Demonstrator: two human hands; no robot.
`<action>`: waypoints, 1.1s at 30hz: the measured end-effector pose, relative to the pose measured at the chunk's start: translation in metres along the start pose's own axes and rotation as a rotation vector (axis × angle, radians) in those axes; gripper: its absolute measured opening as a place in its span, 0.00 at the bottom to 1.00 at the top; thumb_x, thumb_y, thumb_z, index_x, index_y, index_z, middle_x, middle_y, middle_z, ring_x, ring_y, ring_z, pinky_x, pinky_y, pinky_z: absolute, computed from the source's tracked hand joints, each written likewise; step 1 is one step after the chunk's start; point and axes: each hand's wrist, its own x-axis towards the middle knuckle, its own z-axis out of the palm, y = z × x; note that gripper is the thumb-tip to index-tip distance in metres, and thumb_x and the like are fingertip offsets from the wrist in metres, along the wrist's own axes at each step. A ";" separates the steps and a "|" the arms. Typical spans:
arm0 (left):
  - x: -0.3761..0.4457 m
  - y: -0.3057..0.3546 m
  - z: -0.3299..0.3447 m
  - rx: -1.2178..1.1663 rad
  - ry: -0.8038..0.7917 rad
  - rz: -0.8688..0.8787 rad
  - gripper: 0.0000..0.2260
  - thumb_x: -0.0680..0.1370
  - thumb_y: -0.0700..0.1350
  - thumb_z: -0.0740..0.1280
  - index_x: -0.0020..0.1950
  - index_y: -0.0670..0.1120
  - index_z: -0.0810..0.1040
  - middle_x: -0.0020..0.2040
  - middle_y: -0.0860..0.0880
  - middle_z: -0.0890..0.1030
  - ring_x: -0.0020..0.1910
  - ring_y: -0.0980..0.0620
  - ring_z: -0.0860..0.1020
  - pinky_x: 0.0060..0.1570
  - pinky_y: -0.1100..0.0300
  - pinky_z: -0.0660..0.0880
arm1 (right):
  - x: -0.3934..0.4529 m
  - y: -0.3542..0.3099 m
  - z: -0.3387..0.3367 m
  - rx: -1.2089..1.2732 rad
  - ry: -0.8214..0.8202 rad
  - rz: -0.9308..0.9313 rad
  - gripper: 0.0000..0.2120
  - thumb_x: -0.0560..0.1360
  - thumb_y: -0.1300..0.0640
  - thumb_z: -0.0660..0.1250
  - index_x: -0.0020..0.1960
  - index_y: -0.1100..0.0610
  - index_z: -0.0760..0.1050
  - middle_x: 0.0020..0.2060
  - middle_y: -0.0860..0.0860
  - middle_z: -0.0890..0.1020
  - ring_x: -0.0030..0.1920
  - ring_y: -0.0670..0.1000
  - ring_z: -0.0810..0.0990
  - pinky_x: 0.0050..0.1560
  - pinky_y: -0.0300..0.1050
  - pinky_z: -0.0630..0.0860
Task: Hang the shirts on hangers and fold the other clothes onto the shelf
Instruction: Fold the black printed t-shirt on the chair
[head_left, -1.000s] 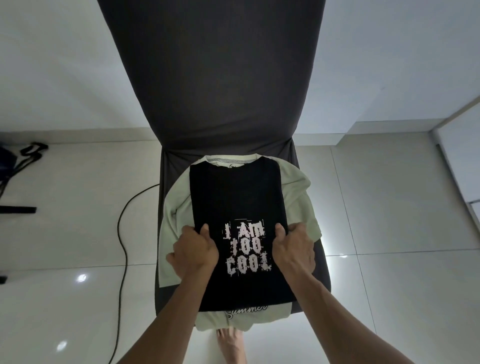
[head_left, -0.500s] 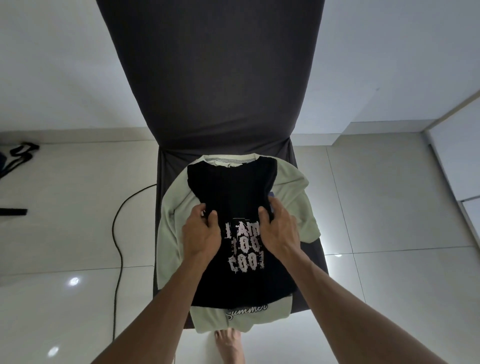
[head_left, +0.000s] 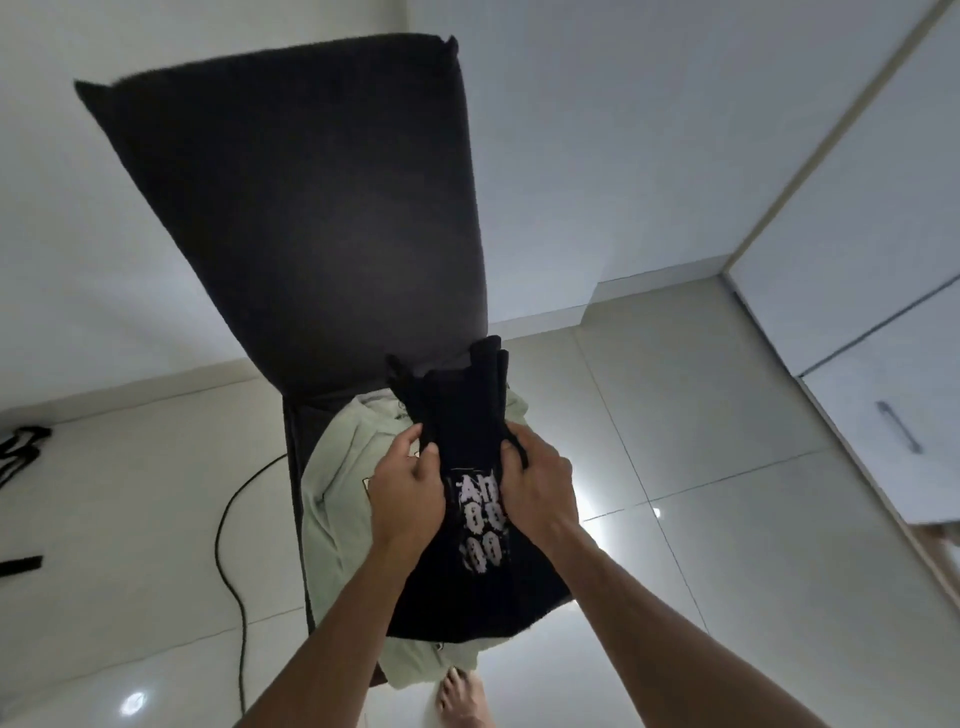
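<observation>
A black T-shirt (head_left: 457, 415) with pale printed letters is bunched and lifted off the pale green garment (head_left: 337, 467) that lies on the dark chair (head_left: 311, 234). My left hand (head_left: 405, 488) grips the shirt's left side, thumb on top. My right hand (head_left: 540, 488) grips its right side. The upper part of the shirt stands up between my hands; its lower part hangs toward me over the seat's front.
A black cable (head_left: 228, 561) curls on the tiled floor left of the chair. Dark straps (head_left: 21, 452) lie at the far left. White cabinet doors with a handle (head_left: 898, 426) stand at the right. A bare foot (head_left: 462, 696) is below the chair.
The black shirt lay flat on the green garment; both hands have squeezed it inward and lifted it. The view has tilted and turned to the right.
</observation>
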 end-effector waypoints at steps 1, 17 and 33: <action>-0.008 0.016 0.001 0.003 -0.018 0.025 0.14 0.82 0.46 0.63 0.68 0.50 0.75 0.28 0.53 0.76 0.30 0.53 0.77 0.37 0.57 0.73 | -0.007 -0.005 -0.019 0.007 0.024 0.012 0.16 0.82 0.57 0.58 0.65 0.47 0.78 0.44 0.40 0.81 0.42 0.35 0.78 0.41 0.28 0.72; -0.281 0.318 0.136 -0.008 -0.632 0.413 0.14 0.81 0.45 0.61 0.65 0.51 0.78 0.33 0.51 0.83 0.33 0.54 0.80 0.42 0.56 0.79 | -0.219 -0.007 -0.410 0.054 0.667 0.195 0.17 0.83 0.57 0.58 0.69 0.50 0.76 0.55 0.44 0.82 0.50 0.43 0.77 0.49 0.21 0.69; -0.397 0.474 0.399 0.185 -1.158 0.768 0.13 0.83 0.43 0.60 0.66 0.48 0.77 0.36 0.50 0.84 0.29 0.61 0.78 0.30 0.72 0.70 | -0.248 0.119 -0.643 0.127 1.169 0.550 0.18 0.84 0.56 0.59 0.73 0.54 0.72 0.65 0.48 0.79 0.64 0.50 0.77 0.60 0.31 0.66</action>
